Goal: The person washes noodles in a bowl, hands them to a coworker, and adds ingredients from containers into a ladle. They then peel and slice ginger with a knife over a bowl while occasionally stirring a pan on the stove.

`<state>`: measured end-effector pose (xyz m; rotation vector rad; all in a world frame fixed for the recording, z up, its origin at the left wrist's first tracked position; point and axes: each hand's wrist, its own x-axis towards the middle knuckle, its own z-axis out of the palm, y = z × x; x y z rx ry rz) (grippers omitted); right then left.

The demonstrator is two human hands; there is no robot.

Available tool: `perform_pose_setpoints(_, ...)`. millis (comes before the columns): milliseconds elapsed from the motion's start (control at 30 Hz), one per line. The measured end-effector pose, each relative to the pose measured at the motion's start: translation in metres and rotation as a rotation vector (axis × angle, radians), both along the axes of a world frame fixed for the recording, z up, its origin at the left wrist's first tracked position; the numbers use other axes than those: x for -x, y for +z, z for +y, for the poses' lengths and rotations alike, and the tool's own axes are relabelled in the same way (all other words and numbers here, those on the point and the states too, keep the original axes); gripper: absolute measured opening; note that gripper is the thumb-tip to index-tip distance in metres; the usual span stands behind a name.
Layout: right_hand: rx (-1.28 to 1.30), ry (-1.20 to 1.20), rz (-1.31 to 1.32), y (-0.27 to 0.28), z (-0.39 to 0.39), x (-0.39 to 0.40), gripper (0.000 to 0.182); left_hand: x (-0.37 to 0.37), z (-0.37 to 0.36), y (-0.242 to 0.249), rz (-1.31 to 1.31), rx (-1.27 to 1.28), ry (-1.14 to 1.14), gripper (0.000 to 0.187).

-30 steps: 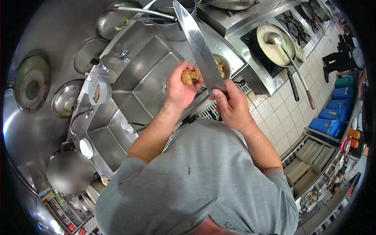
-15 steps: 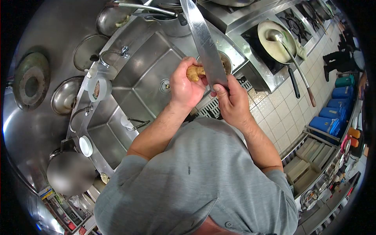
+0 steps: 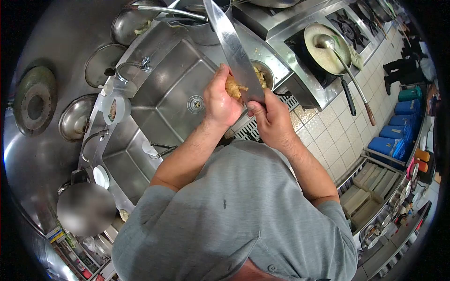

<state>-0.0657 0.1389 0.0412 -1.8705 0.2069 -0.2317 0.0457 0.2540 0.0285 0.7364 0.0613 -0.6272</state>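
Note:
My left hand (image 3: pixel 220 100) is closed around a knobby tan piece of ginger root (image 3: pixel 234 89), part of which shows above the palm. My right hand (image 3: pixel 273 117) grips a long, broad kitchen knife (image 3: pixel 236 44) low down, the handle hidden in the fist. The blade points up and away to the left, its flat side overlapping the ginger's right end. Just beyond the blade, a round metal bowl (image 3: pixel 270 76) with yellowish pieces in it rests on the steel counter.
A two-basin steel sink (image 3: pixel 164 98) lies to the left with taps (image 3: pixel 133 64) behind it. On the right stove, a wok (image 3: pixel 309 40) holds a ladle (image 3: pixel 338 54). Blue bins (image 3: pixel 389 146) line the right side. Farther off stands a person (image 3: pixel 398 70) in dark trousers.
The knife has shifted slightly left and down over the ginger. The ginger is turned in my left hand, and more of the bowl shows behind the blade.

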Motion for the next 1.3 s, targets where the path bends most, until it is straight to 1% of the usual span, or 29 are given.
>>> perform_pose_setpoints(67, 0.028, 0.022, 0.036, -0.001, 0.000, 0.000, 0.015, 0.004, -0.006, 0.009, 0.029, 0.003, 0.057, 0.030)
perform_pose_setpoints(200, -0.001, 0.016, 0.005, -0.007, -0.003, -0.001, 0.016, 0.002, -0.005, 0.010, 0.007, 0.031, 0.038, 0.032)
perform_pose_setpoints(267, -0.025, 0.022, -0.014, -0.006, -0.004, -0.001, 0.017, 0.001, -0.007, 0.020, -0.021, -0.049, 0.031, 0.032)
perform_pose_setpoints(300, 0.111, -0.011, -0.057, 0.001, -0.004, 0.001, 0.017, -0.005, -0.003, 0.005, -0.023, -0.049, 0.028, 0.032)
perform_pose_setpoints(333, 0.247, -0.043, -0.102, 0.007, -0.004, 0.002, 0.017, -0.016, 0.006, -0.022, -0.074, 0.040, -0.029, 0.033)
perform_pose_setpoints(367, 0.247, -0.044, -0.106, 0.013, -0.003, 0.004, 0.017, -0.021, 0.008, -0.027, -0.125, 0.128, -0.086, 0.034)
perform_pose_setpoints(400, 0.319, -0.078, -0.172, 0.017, -0.001, 0.006, 0.022, -0.023, 0.009, -0.030, -0.129, 0.127, -0.085, 0.034)
perform_pose_setpoints(433, 0.391, -0.111, -0.240, 0.020, 0.000, 0.008, 0.030, -0.022, 0.007, -0.019, -0.150, 0.186, -0.063, 0.034)
perform_pose_setpoints(467, 0.456, -0.090, -0.255, 0.017, 0.000, 0.011, 0.048, -0.021, 0.006, -0.010, -0.171, 0.244, -0.042, 0.035)
perform_pose_setpoints(500, 0.452, -0.089, -0.259, 0.019, 0.001, 0.013, 0.048, -0.021, 0.006, -0.006, -0.174, 0.241, -0.040, 0.035)
perform_pose_setpoints(567, 0.582, -0.083, -0.348, 0.024, 0.002, 0.015, 0.050, -0.021, 0.007, 0.000, -0.171, 0.228, -0.061, 0.034)
perform_pose_setpoints(600, 0.620, -0.094, -0.351, 0.022, 0.002, 0.016, 0.054, -0.019, 0.006, 0.006, -0.163, 0.289, -0.069, 0.032)
perform_pose_setpoints(733, 0.622, -0.071, -0.345, 0.023, 0.004, 0.018, 0.053, -0.017, 0.006, 0.009, -0.187, 0.331, -0.084, 0.031)
perform_pose_setpoints(800, 0.617, -0.105, -0.361, 0.022, 0.006, 0.017, 0.051, -0.016, 0.005, 0.010, -0.267, 0.310, -0.094, 0.031)
perform_pose_setpoints(900, 0.623, -0.091, -0.340, 0.024, 0.006, 0.019, 0.050, -0.016, 0.005, 0.009, -0.269, 0.337, -0.098, 0.031)
perform_pose_setpoints(1000, 0.579, -0.079, -0.351, 0.020, 0.005, 0.018, 0.050, -0.015, 0.005, 0.008, -0.303, 0.289, -0.089, 0.032)
perform_pose_setpoints(1100, 0.597, -0.101, -0.321, 0.015, 0.005, 0.020, 0.053, -0.013, 0.003, 0.010, -0.298, 0.302, -0.099, 0.032)
perform_pose_setpoints(1233, 0.588, -0.110, -0.314, 0.011, 0.005, 0.018, 0.053, -0.012, 0.002, 0.009, -0.292, 0.333, -0.109, 0.032)
perform_pose_setpoints(1300, 0.586, -0.145, -0.306, 0.001, 0.005, 0.016, 0.054, -0.005, 0.001, 0.014, -0.354, 0.298, -0.151, 0.034)
